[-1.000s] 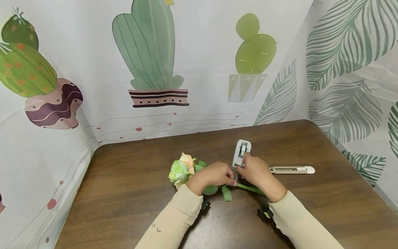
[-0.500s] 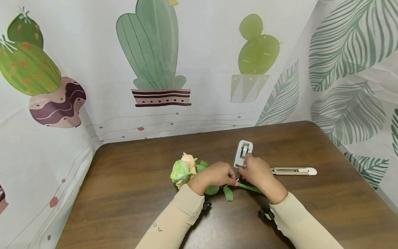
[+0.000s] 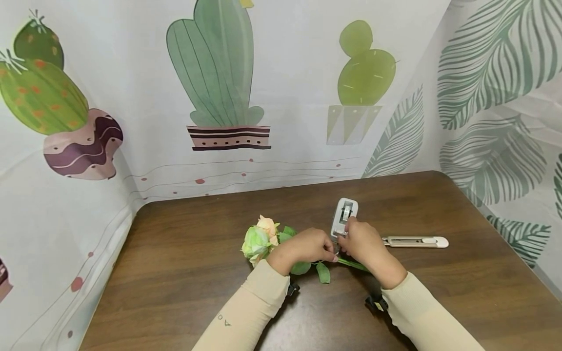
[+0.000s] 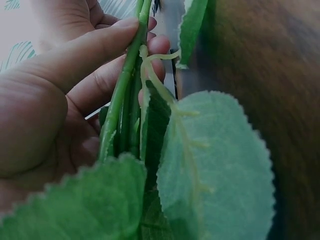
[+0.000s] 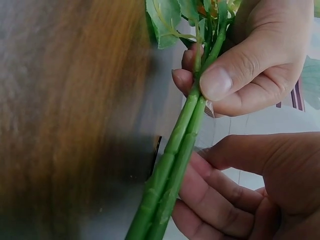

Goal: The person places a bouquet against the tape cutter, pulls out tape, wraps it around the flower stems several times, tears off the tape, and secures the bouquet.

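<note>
Artificial flower bunch [image 3: 255,242], with one pale green bloom, peach blooms beside it and long smooth green stems, lies low over the table to the left of and nearer than the tape dispenser, its stems running on past the dispenser's near end. Large serrated green leaves [image 4: 220,160] branch off the stems.

The person's left hand [image 3: 306,246], left of the dispenser, pinches the stems between thumb and fingers, leaving no gap; a crinkled bit of clear, shiny tape [image 5: 209,107] shows just under its thumb. The right hand [image 3: 363,240], at the dispenser's near end, has thumb and index finger brought together at the tape, the other fingers loosely bent behind the stems.

The white and grey plastic tape dispenser [image 3: 336,224], oblong with rounded ends, holds a small clear tape roll [image 3: 346,212] in its open well.

To the right of the dispenser lies a slim beige utility knife [image 3: 412,242] with a white end. Beneath everything is a dark brown wood-grain table [image 3: 197,282]; beyond the dispenser hangs a white backdrop [image 3: 298,73] printed with cacti and leaves.

Compared with a second ago, the head view has turned slightly, so everything sits farther right; both hands keep nearly the same places by the dispenser.
</note>
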Tool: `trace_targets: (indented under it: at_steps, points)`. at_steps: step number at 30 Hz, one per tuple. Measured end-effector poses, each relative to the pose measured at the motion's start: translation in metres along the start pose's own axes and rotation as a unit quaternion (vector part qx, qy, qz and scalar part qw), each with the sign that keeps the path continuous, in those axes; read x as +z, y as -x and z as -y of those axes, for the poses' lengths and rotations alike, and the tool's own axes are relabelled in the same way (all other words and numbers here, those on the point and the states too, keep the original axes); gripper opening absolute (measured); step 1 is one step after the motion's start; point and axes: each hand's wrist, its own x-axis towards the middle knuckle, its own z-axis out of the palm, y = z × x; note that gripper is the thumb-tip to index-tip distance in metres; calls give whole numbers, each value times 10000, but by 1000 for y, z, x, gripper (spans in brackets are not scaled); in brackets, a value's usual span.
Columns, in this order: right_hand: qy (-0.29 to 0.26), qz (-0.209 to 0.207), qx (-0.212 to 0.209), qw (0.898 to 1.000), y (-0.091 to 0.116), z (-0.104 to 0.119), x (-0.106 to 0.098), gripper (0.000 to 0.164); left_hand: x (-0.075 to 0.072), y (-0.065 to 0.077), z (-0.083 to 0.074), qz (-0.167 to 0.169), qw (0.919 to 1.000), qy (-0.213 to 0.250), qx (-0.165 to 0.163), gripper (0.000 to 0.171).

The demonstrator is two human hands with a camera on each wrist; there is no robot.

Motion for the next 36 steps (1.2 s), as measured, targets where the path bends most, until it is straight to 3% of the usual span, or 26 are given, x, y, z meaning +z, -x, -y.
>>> trace_targets:
  at_steps: [36]
  points:
    - [83, -134, -167, 9997, 3, -1, 3, 18, 0, 0, 0, 26, 9999, 131, -70, 23]
